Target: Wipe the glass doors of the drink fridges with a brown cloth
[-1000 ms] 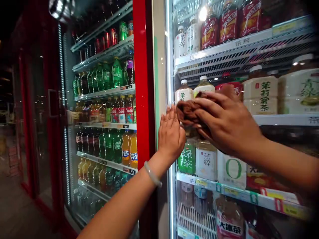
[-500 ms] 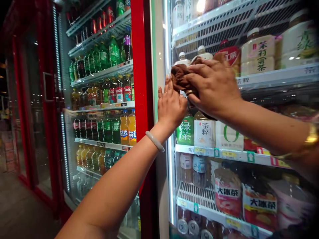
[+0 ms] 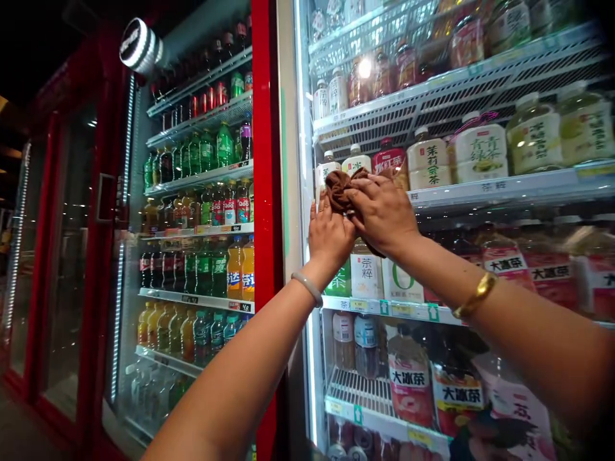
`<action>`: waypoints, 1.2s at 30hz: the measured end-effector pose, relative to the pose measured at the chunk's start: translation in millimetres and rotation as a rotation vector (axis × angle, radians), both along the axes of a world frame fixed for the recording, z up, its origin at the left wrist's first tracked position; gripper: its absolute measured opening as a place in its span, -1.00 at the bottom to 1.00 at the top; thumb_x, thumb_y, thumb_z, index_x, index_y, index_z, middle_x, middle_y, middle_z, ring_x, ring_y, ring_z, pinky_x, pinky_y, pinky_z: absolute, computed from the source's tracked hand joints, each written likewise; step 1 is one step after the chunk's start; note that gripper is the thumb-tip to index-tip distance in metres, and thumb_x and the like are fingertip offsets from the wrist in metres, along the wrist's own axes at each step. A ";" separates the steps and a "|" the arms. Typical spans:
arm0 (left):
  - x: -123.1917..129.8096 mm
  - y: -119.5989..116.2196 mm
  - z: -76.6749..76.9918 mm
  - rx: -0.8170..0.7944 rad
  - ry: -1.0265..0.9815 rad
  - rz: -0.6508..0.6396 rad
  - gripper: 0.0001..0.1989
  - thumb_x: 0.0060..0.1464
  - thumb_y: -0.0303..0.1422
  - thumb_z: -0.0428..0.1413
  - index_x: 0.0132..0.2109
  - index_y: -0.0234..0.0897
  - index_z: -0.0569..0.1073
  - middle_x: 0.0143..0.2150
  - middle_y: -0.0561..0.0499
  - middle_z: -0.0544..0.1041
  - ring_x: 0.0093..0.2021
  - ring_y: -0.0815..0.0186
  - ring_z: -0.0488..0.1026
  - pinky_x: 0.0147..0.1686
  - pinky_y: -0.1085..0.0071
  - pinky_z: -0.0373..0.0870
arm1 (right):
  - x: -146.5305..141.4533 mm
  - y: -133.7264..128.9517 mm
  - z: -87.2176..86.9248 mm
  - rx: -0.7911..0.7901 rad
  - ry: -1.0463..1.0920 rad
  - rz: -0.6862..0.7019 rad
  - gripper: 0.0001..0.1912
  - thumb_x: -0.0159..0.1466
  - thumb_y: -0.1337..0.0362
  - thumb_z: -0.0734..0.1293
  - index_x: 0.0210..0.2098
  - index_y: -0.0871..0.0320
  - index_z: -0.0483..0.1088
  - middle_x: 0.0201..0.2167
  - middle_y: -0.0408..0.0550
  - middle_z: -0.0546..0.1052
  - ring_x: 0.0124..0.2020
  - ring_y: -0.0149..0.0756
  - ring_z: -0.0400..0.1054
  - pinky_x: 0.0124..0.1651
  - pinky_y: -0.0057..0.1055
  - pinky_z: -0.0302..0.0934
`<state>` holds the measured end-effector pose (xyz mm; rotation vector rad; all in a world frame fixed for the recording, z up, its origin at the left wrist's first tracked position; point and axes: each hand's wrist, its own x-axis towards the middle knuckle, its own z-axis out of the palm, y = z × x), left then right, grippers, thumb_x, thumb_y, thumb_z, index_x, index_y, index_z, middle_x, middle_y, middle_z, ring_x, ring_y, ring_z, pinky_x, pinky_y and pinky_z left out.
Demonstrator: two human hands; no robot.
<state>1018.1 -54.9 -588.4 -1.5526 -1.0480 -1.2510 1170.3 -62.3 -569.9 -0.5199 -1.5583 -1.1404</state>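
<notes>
- Mid-frame, the right hand (image 3: 384, 211) is clutching a brown cloth (image 3: 338, 189) before a drinks fridge (image 3: 287, 83).
- The left hand (image 3: 329, 233) is lying flattened beside it.
- Nothing is showing what's finished or left.

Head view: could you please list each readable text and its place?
"大冰茶": large bottles
"茶粹": white bottle, shelf strip
"青青绿茶": pale bottle
"冰红茶": red label
"茉莉": cream bottle, rest unclear
"0": white label
"Qoo": small bottles
"芬达": orange bottles
Others: too small or blurred.
</notes>
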 end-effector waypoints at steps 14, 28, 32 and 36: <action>76.5 -7.3 -12.5 -0.042 -0.009 -0.056 -0.31 0.26 -0.35 -0.07 0.48 -0.54 0.15 0.56 -0.29 0.12 0.59 0.08 -0.04 0.55 0.05 -0.14 | 102.6 -15.2 -26.0 0.029 -0.154 -0.117 -0.64 0.40 0.25 0.30 0.15 0.12 0.47 0.24 0.02 0.50 0.29 -0.03 0.25 0.38 -0.04 0.17; 148.0 -18.4 4.1 -0.091 0.072 -0.061 -0.31 0.32 -0.34 -0.11 0.50 -0.59 0.06 0.59 -0.22 0.00 0.61 0.13 -0.13 0.58 0.16 -0.22 | 186.8 -8.1 -4.6 -0.008 -0.198 -0.099 -0.67 0.37 0.19 0.31 0.10 0.03 0.50 0.21 -0.01 0.52 0.26 0.00 0.31 0.40 0.02 0.18; 148.8 -13.9 -2.3 -0.018 0.245 -0.116 -0.34 0.38 -0.34 -0.20 0.54 -0.41 0.00 0.61 -0.09 -0.03 0.61 0.25 -0.19 0.59 0.18 -0.30 | 220.6 -12.4 3.6 -0.004 0.015 -0.120 -0.65 0.32 0.18 0.34 0.07 0.07 0.52 0.15 0.09 0.53 0.20 0.08 0.35 0.31 0.08 0.25; 146.3 -10.0 -3.2 -0.009 0.303 -0.112 -0.37 0.38 -0.35 -0.20 0.51 -0.46 0.09 0.59 -0.14 0.06 0.60 0.23 -0.12 0.59 0.18 -0.26 | 186.6 -9.3 0.4 -0.010 0.257 -0.078 -0.60 0.31 0.23 0.33 0.13 0.09 0.49 0.21 0.10 0.49 0.25 0.15 0.29 0.33 0.18 0.20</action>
